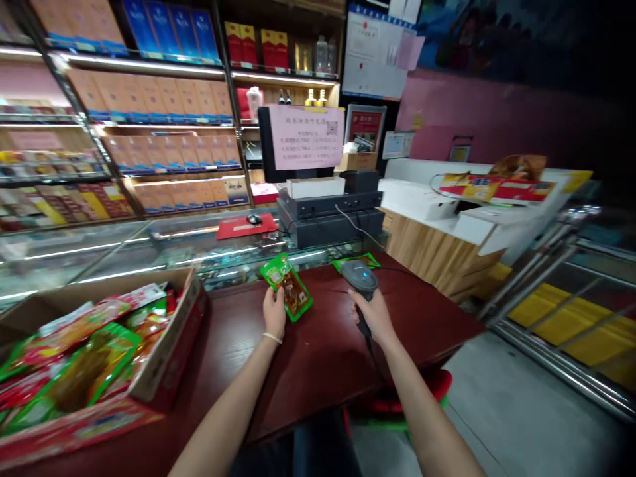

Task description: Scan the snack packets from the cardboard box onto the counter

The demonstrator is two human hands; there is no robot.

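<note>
My left hand (275,313) is closed on the left edge of a green-bordered snack packet (294,291) with brown food showing through its clear middle. The packet is tilted above the dark red table (318,358). To its right, my right hand (372,311) wraps round the handle of a grey barcode scanner (360,275), which has a small blue light on its head. Its cable hangs down below my hand. Behind the scanner, another green packet (370,260) lies at the far side of the table, partly hidden by the scanner.
An open cardboard box (191,331) full of colourful snack packets stands at the left. Beyond the table are a glass counter (199,255), a red mouse pad (233,227) with a mouse (254,218), and a monitor (265,146) bearing a pink notice. Metal railings (561,258) stand at the right.
</note>
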